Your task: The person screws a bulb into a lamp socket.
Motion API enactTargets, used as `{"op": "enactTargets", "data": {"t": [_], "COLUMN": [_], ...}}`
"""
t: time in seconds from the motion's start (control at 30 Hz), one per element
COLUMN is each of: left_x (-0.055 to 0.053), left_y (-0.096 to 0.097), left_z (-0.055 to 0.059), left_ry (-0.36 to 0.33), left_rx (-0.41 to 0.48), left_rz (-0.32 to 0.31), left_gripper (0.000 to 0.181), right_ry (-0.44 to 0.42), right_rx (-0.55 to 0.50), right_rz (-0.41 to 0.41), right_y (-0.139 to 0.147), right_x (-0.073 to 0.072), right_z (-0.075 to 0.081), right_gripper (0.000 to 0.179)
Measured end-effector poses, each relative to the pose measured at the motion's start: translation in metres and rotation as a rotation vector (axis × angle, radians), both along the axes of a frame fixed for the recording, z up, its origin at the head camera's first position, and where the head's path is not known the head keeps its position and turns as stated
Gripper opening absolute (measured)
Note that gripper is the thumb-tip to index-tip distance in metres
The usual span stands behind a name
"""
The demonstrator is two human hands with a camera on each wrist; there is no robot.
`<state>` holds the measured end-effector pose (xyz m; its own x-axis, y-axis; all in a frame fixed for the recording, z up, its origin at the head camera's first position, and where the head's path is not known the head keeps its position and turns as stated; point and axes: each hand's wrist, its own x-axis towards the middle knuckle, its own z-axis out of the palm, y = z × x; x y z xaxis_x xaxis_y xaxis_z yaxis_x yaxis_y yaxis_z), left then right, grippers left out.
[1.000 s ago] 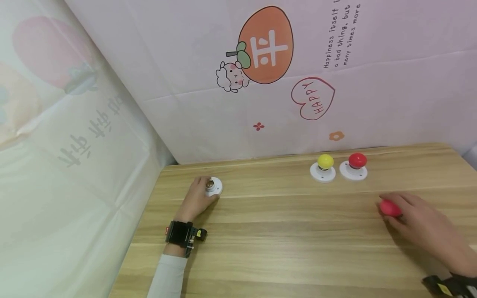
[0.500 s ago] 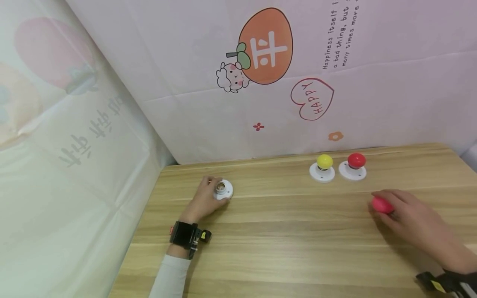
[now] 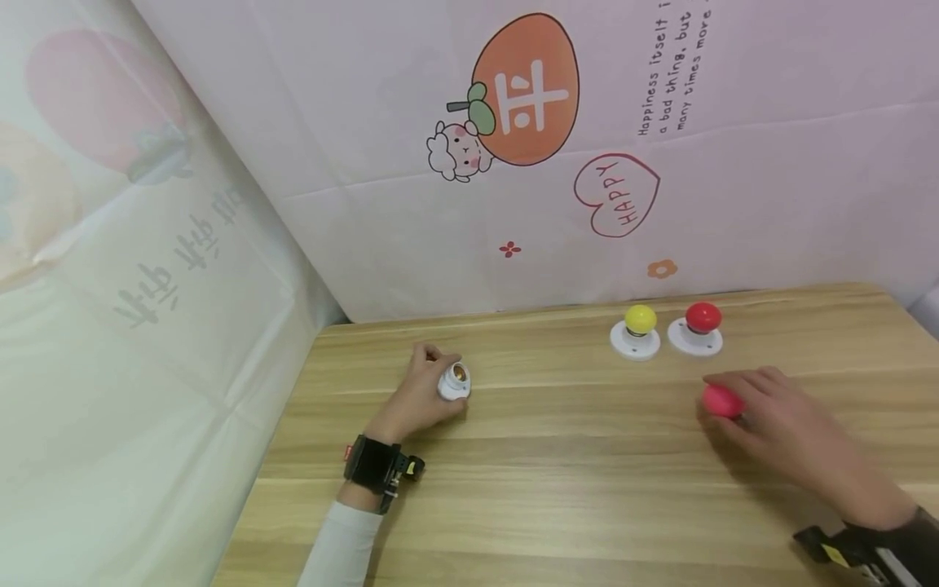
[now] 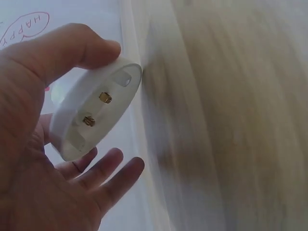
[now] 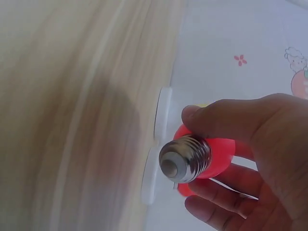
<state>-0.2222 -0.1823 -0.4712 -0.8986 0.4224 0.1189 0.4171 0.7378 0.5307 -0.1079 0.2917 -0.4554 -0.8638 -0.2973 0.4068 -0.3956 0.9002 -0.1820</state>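
My left hand (image 3: 421, 398) grips a round white bulb socket (image 3: 454, 383) by its base, tilted so its brass-lined mouth faces up and right. In the left wrist view the socket's hollow underside (image 4: 98, 113) shows two brass contacts, and its lower edge is close over the tabletop. My right hand (image 3: 785, 428) pinches a pinkish-red light bulb (image 3: 722, 401) between thumb and fingers. The right wrist view shows the bulb's silver screw base (image 5: 185, 158) pointing away from the palm, toward the table side.
At the back right stand two white sockets, one with a yellow bulb (image 3: 641, 319) and one with a red bulb (image 3: 703, 317). The wooden table (image 3: 557, 489) ends at a printed white cloth (image 3: 396, 244) behind. Another cloth (image 3: 147, 391) hangs along the left edge.
My left hand has moved right with the socket and lifted and tilted it. My right hand has carried the bulb to the left. The two bulbs at the back stay put.
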Motion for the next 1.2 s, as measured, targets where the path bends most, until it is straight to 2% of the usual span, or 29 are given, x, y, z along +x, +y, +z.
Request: {"op": "enactTargets", "data": {"t": [0.23, 0.43, 0.8, 1.0, 1.2], "left_x": [0.001, 0.003, 0.010, 0.013, 0.014], "left_y": [0.006, 0.015, 0.040, 0.052, 0.064], "left_z": [-0.003, -0.002, 0.001, 0.004, 0.008], "left_ry": [0.053, 0.070, 0.041, 0.057, 0.096], "left_rx": [0.020, -0.041, -0.017, -0.009, -0.042], "left_rz": [-0.093, -0.157, -0.224, -0.265, -0.302], "left_gripper": [0.059, 0.061, 0.052, 0.051, 0.055], "right_ry": [0.079, 0.115, 0.064, 0.016, -0.016], "right_rx": [-0.036, -0.050, -0.079, -0.100, -0.127], "right_rz": [0.078, 0.125, 0.147, 0.150, 0.151], "right_y": [-0.013, -0.027, -0.054, -0.064, -0.071], "right_x": [-0.007, -0.013, -0.018, -0.021, -0.023], "right_z": [0.005, 0.011, 0.024, 0.030, 0.036], "right_gripper": [0.058, 0.058, 0.056, 0.058, 0.059]}}
